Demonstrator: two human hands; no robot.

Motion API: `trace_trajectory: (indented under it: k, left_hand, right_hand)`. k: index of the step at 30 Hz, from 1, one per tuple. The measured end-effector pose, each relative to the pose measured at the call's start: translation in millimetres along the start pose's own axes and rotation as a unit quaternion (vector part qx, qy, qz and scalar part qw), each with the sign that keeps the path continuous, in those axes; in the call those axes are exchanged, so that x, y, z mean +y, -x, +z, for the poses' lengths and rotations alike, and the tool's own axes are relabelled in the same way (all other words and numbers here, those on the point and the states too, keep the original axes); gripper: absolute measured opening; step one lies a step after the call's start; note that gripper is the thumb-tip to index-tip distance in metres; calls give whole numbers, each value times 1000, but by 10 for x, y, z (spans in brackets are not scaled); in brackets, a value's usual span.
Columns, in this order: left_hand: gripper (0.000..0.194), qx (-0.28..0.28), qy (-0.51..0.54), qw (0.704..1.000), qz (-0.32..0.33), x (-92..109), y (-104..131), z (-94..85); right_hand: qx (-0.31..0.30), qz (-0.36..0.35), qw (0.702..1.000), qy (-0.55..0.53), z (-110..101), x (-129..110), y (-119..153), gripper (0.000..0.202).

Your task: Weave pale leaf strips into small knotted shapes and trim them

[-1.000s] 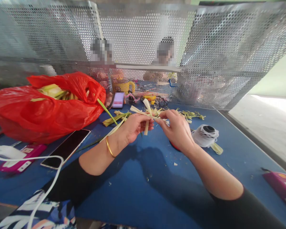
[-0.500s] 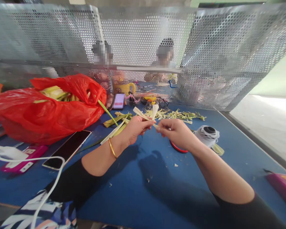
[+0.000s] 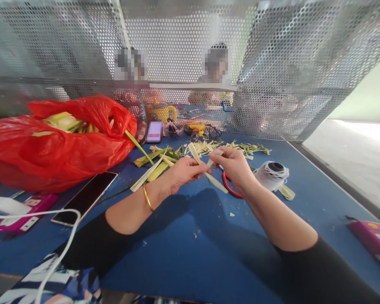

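Between finger and thumb, my left hand (image 3: 187, 173) pinches a long pale leaf strip (image 3: 218, 183) that runs slantwise past both sides of the fingertips. My right hand (image 3: 234, 162), just to the right, is closed on another pale strip end (image 3: 213, 158) that crosses the first. Whether the two are one folded piece I cannot tell. Red-handled scissors (image 3: 225, 183) lie under and beside my right hand, their far part hidden. Right of that hand stands a spool of white thread (image 3: 272, 176). Green and yellow leaf pieces (image 3: 156, 169) lie beyond my left forearm.
A red plastic bag (image 3: 82, 164) filled with leaves bulges at the left. Near it are a dark phone (image 3: 88, 196), a magenta box (image 3: 28, 215) and a white cable (image 3: 66, 253). Leaf scraps (image 3: 250, 147) lie before a perforated metal screen (image 3: 183, 46); people sit behind it.
My right hand has moved up and swung its strip end from the lower right to the upper side. The other strip now points toward the lower right. More of the scissors shows.
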State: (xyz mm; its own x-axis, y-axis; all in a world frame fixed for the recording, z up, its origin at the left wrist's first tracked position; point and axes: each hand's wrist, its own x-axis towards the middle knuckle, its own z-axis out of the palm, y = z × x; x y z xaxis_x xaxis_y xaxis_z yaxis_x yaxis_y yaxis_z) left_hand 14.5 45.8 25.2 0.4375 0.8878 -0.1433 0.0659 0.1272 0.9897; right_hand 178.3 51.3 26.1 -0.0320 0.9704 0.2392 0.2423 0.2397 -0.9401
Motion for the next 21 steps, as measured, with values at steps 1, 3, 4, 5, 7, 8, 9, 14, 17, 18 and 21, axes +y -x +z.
trace_trajectory:
  k: [1, 3, 4, 5, 7, 8, 9, 14, 17, 18, 21]
  left_hand:
    - [30, -2, -5, 1000, 0, 1, 2, -1]
    - [28, -3, -16, 1000, -3, 7, 6, 2]
    - [28, -5, -27, 1000, -5, 10, 8, 8]
    - [28, -8, -39, 999, -6, 12, 11, 18]
    - [31, -21, -58, 998, -6, 10, 16, 43]
    - [33, -27, -63, 998, -6, 8, 19, 56]
    - [35, -31, -65, 997, -5, 6, 22, 66]
    - [40, -28, -86, 996, 20, -1, 26, 57]
    - [40, -43, -96, 994, 19, -6, 20, 28]
    - [38, -46, -90, 995, 14, -7, 16, 20]
    - [35, -32, -48, 998, 0, -2, 0, 4]
  right_hand:
    - [11, -12, 999, 31, 0, -2, 2, 23]
    - [37, -49, 993, 101, -1, -20, 10, 19]
    - [40, -68, 989, 129, 1, -33, 16, 17]
    - [31, -82, 986, 144, 7, -46, 23, 17]
    - [-24, -69, 989, 127, 25, -66, 41, 18]
    - [-56, -46, 992, 101, 35, -70, 50, 20]
    - [-76, -22, 994, 75, 44, -70, 58, 22]
    - [23, -42, 997, 58, 94, -26, 73, 21]
    - [48, -43, 996, 63, 111, 4, 62, 21]
    - [36, -38, 997, 58, 103, 9, 51, 22]
    - [6, -18, 999, 44, 21, 9, -4, 27]
